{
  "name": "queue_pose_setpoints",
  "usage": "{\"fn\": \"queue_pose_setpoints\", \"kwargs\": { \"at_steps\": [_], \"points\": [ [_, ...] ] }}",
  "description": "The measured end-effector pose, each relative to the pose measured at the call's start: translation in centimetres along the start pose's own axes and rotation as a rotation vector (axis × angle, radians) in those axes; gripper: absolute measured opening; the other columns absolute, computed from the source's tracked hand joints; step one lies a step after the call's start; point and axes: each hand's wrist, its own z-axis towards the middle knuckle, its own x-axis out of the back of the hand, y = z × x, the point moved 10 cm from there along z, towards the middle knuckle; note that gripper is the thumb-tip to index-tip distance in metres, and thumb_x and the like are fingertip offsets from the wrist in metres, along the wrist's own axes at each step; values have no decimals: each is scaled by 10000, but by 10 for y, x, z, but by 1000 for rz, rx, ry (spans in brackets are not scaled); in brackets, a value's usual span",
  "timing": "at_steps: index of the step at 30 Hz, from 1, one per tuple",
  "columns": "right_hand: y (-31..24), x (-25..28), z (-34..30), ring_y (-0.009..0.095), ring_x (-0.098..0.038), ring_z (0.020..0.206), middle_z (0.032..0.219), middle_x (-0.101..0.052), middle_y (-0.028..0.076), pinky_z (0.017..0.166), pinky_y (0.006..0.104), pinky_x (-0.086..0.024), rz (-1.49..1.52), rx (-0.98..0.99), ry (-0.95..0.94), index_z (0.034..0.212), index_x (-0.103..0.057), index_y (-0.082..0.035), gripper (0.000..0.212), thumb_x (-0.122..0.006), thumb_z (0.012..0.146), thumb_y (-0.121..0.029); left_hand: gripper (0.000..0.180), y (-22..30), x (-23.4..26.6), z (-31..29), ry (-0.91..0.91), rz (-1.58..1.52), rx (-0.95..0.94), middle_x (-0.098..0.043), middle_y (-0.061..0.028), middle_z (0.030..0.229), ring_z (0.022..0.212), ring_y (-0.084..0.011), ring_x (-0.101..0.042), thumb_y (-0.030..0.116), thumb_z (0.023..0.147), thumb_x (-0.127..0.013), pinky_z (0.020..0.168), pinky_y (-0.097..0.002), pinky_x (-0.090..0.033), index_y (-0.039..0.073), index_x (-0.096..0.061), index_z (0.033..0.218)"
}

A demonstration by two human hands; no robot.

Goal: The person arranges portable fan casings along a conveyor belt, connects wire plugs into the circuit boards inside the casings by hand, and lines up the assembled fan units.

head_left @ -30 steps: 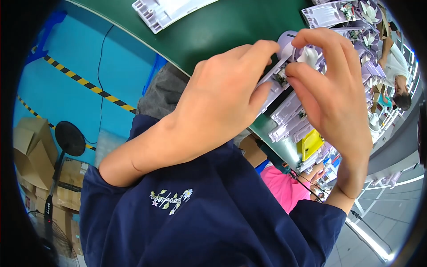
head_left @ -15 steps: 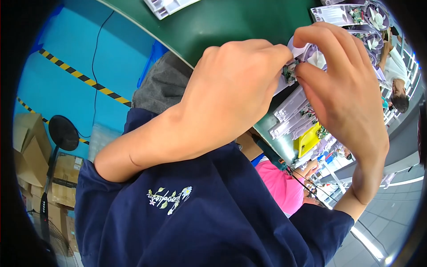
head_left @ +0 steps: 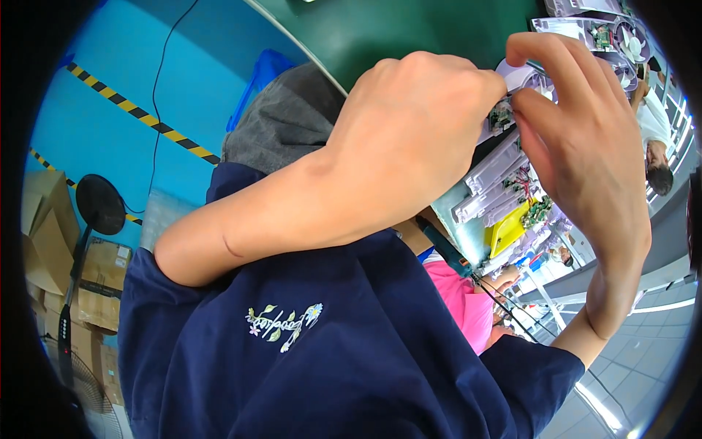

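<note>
A pale plastic fan housing (head_left: 517, 76) with a small green circuit board (head_left: 502, 115) sits between my hands over the bench. My left hand (head_left: 417, 132) is closed, back of the hand toward me, its fingertips at the board and the housing's edge. What it pinches is hidden behind the knuckles. My right hand (head_left: 585, 139) curls around the housing's other side, thumb and bent forefinger at its rim. Below the hands, several long pale plastic housings (head_left: 493, 183) with wires and boards lie side by side.
The green bench top (head_left: 395, 33) stretches behind my hands. More housings with white fans (head_left: 632, 44) stand at the far right. A yellow tray (head_left: 508, 228) and a person in pink (head_left: 461, 300) are at lower right. Cartons (head_left: 102, 285) and a standing fan (head_left: 100, 203) are at left.
Both hands and the fan housing sit slightly farther right in the picture, as the view has shifted. The grip looks much the same.
</note>
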Motion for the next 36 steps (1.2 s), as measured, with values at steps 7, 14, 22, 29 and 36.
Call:
{"fn": "queue_pose_setpoints", "kwargs": {
  "at_steps": [7,14,22,29,36],
  "points": [
    [-7,7,4,309,-593,1232,1327,-597,96,993,440,-499,-37,59,15,864,-644,0,139,-729,755,15,71,9,7,20,-25,167,-105,-711,-234,829,773,-417,-716,-17,781,-656,686,-493,-580,-54,-700,823],
    [3,-4,5,297,-598,1229,1332,-597,90,1000,433,-493,-125,117,1,893,-641,-3,148,-705,761,22,138,11,12,3,2,53,-156,-682,-252,887,913,-400,-700,3,787,-696,803,-464,-567,-65,-661,902],
    [-11,0,-4,257,-565,1307,1392,-591,49,1072,411,-475,-352,201,81,993,-682,-11,194,-669,799,-9,260,10,15,9,-112,69,-189,-691,-253,1034,965,-425,-679,13,759,-728,809,-462,-563,-62,-644,994],
    [-6,8,14,305,-583,1265,1402,-576,75,1032,427,-486,-78,81,17,1005,-683,-17,156,-672,850,-11,344,-16,4,26,-575,50,287,-629,-317,1129,1093,-442,-626,-8,816,-651,871,-464,-526,-70,-502,1120],
    [7,13,10,329,-637,1151,1349,-583,106,927,447,-524,91,145,283,948,-636,-20,80,-693,892,-20,409,0,31,22,-221,-15,-124,-599,-220,1007,1006,-423,-611,34,779,-757,848,-474,-513,-40,-518,1103]
  ]
}}
